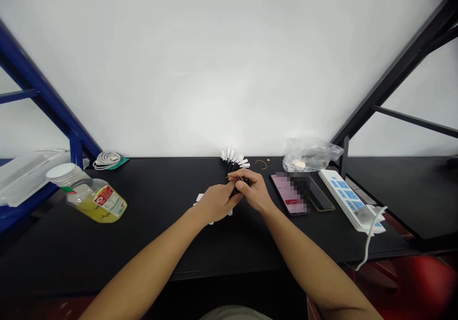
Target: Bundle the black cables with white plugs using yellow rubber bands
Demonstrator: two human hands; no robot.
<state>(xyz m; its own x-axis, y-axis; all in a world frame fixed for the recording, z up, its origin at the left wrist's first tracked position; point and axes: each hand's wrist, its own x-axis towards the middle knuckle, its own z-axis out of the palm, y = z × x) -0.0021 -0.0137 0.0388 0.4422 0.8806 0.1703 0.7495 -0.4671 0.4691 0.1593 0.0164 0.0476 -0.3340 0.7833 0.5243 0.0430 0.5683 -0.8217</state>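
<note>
A bundle of thin black cables with white plug ends fanned out at the far side is held over the black table. My left hand is closed around the bundle. Close against it, my right hand pinches a thin yellow tie at the cables. The fingers partly hide the tie and the middle of the bundle. More white plug ends show from behind my left hand, on its near side.
Right of my hands lie a loose yellow strand, two phones, a clear plastic bag and a white power strip. To the left are a jar of yellow liquid and a coiled white cable. A white wall stands behind.
</note>
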